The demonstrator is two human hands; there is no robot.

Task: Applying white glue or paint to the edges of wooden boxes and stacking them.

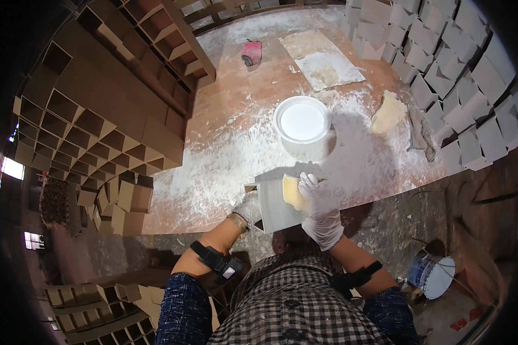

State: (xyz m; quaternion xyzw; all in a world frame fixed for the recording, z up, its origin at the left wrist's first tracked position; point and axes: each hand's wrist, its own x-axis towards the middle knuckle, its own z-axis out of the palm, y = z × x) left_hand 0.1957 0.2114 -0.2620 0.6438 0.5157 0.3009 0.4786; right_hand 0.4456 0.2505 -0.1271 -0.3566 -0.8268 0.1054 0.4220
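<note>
My gloved left hand (248,209) grips a small open-ended cardboard box (275,205) by its left side, at the table's near edge. Streaky white-grey coating covers the box's upper face. Closed around a yellow sponge (293,192), my gloved right hand (318,210) has it at the box's right edge; it appears to touch the coated face. Just beyond the hands stands a round white tub (302,120) of white liquid. The fingers of my left hand are partly hidden by the box.
Brown cardboard boxes (92,121) are stacked along the left; white-coated boxes (460,86) rise at the right. A pink cloth (251,53), a stained cardboard sheet (322,60) and a yellowish scrap (389,112) lie on the white-smeared table (224,138). A paint bucket (437,276) stands at lower right.
</note>
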